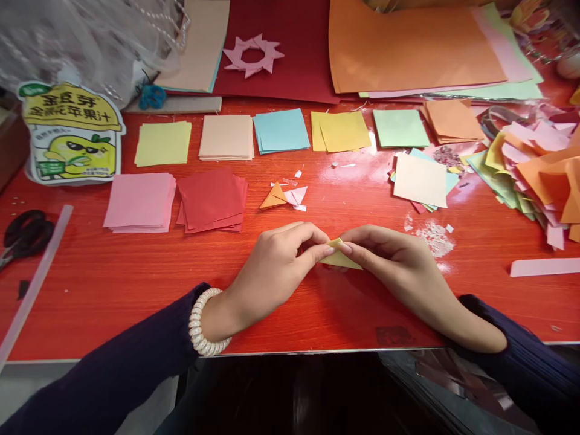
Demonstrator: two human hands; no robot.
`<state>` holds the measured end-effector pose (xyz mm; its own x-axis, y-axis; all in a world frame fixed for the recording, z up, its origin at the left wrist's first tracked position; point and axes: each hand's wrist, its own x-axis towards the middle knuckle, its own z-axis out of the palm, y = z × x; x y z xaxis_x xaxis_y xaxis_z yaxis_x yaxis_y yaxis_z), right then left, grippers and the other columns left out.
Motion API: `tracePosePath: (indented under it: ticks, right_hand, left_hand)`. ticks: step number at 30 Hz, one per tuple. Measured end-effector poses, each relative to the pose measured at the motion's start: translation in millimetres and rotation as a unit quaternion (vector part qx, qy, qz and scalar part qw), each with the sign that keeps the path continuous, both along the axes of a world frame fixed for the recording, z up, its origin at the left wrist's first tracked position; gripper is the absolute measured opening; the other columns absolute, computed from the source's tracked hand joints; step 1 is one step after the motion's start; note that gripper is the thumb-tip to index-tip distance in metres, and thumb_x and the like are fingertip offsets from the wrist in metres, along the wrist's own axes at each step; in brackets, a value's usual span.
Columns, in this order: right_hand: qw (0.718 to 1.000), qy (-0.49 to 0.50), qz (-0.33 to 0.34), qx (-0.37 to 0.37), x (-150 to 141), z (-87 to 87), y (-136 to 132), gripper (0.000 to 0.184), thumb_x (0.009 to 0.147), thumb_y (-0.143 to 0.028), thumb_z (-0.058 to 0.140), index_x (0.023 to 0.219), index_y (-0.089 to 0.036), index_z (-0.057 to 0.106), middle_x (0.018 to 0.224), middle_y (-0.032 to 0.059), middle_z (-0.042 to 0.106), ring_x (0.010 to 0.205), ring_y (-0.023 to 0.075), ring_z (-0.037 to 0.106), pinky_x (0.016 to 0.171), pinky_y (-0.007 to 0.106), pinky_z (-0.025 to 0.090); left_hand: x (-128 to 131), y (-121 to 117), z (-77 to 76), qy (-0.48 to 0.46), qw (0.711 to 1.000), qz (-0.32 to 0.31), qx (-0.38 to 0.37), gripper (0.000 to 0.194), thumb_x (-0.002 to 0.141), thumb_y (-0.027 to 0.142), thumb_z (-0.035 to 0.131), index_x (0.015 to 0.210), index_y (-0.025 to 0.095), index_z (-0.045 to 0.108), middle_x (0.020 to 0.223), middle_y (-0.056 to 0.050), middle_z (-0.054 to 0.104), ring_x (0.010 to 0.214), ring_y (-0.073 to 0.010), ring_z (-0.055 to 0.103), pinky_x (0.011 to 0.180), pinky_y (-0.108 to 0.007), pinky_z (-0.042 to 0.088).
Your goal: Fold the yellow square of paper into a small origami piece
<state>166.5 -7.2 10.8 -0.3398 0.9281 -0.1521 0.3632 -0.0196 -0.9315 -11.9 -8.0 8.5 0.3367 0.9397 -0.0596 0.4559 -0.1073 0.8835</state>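
A small folded piece of yellow paper (341, 261) is pinched between both hands, just above the red table near its front edge. My left hand (281, 266) grips its left side with thumb and forefinger, the thumb on the near face. From the other side, my right hand (399, 266) pinches it close to the top corner. The fingers behind the paper are partly hidden. Beyond the hands lie a folded orange paper piece (273, 197) and a folded pink one (296, 196), touching each other.
Square paper stacks stand in rows, among them pink (139, 202), red (212, 200) and blue (281, 131). A pink paper ring (254, 55) lies on dark red sheets at the back. Black-handled scissors (28, 234) rest far left; paper scraps (548, 163) heap up at right.
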Motion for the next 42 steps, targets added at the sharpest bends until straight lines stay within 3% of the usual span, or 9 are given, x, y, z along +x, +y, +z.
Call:
tracePosePath:
  ticks: [8, 20, 25, 31, 34, 40, 42]
  right_hand:
    - [0.998, 0.022, -0.008, -0.050, -0.3, 0.6, 0.1, 0.008, 0.080, -0.027, 0.060, 0.080, -0.020, 0.063, 0.076, -0.0020, 0.065, 0.068, 0.0081, 0.058, 0.058, 0.015, 0.045]
    - [0.999, 0.023, -0.009, -0.043, -1.2, -0.4, 0.9, 0.015, 0.083, -0.032, 0.056, 0.078, -0.020, 0.062, 0.073, -0.0019, 0.064, 0.064, 0.0068, 0.057, 0.057, 0.015, 0.043]
    - [1.000, 0.010, -0.028, 0.003, -0.9, -3.4, -2.7, 0.014, 0.084, -0.031, 0.055, 0.079, -0.018, 0.059, 0.070, -0.0010, 0.063, 0.060, 0.0079, 0.057, 0.054, 0.018, 0.044]
    - [0.999, -0.019, -0.026, 0.041, -0.8, -4.2, -3.2, 0.017, 0.085, -0.031, 0.052, 0.076, -0.018, 0.057, 0.065, -0.0005, 0.060, 0.056, 0.0085, 0.053, 0.050, 0.021, 0.041]
    - [0.997, -0.039, -0.023, 0.058, -1.4, -5.7, -3.7, 0.017, 0.085, -0.031, 0.051, 0.076, -0.017, 0.056, 0.061, -0.0015, 0.058, 0.050, 0.0076, 0.050, 0.046, 0.020, 0.039]
    - [0.978, -0.101, -0.005, 0.183, -1.4, -10.2, -6.8, 0.009, 0.084, -0.020, 0.053, 0.075, -0.018, 0.053, 0.063, -0.0031, 0.059, 0.052, 0.0051, 0.050, 0.050, 0.017, 0.039]
    - [0.982, -0.084, 0.006, 0.168, -0.5, -10.5, -5.9, 0.006, 0.084, -0.021, 0.052, 0.078, -0.018, 0.053, 0.066, -0.0029, 0.060, 0.053, 0.0054, 0.051, 0.050, 0.017, 0.040]
  left_hand:
    - [0.4, -1.1, 1.0, -0.003, 0.999, 0.003, -0.033, 0.009, 0.084, 0.023, 0.054, 0.083, 0.019, 0.062, 0.078, 0.005, 0.063, 0.071, -0.0065, 0.057, 0.065, -0.018, 0.041]
    - [-0.1, -0.9, 0.4, -0.018, 0.999, 0.017, -0.048, 0.016, 0.084, 0.031, 0.054, 0.081, 0.020, 0.065, 0.076, 0.006, 0.064, 0.070, -0.0061, 0.057, 0.063, -0.017, 0.040]
    - [-0.8, -1.6, 3.6, 0.010, 0.995, -0.008, -0.099, 0.021, 0.084, 0.038, 0.052, 0.079, 0.021, 0.064, 0.066, 0.006, 0.060, 0.057, -0.0046, 0.052, 0.054, -0.016, 0.039]
    - [-0.9, -2.4, 5.4, -0.043, 0.977, -0.034, -0.206, 0.028, 0.082, 0.044, 0.051, 0.073, 0.019, 0.059, 0.061, 0.004, 0.060, 0.050, -0.0059, 0.054, 0.045, -0.015, 0.041]
    - [-0.3, -2.7, 4.6, -0.045, 0.974, -0.027, -0.220, 0.030, 0.085, 0.039, 0.048, 0.067, 0.016, 0.055, 0.057, 0.003, 0.058, 0.048, -0.0063, 0.054, 0.044, -0.015, 0.044]
    - [1.2, -3.7, 4.0, -0.065, 0.963, -0.069, -0.252, 0.026, 0.082, 0.038, 0.052, 0.069, 0.016, 0.055, 0.062, 0.003, 0.060, 0.049, -0.0068, 0.056, 0.046, -0.016, 0.046]
    - [1.0, -3.3, 5.0, -0.071, 0.962, -0.070, -0.252, 0.027, 0.082, 0.036, 0.053, 0.066, 0.015, 0.055, 0.059, 0.003, 0.060, 0.047, -0.0058, 0.055, 0.046, -0.015, 0.045]
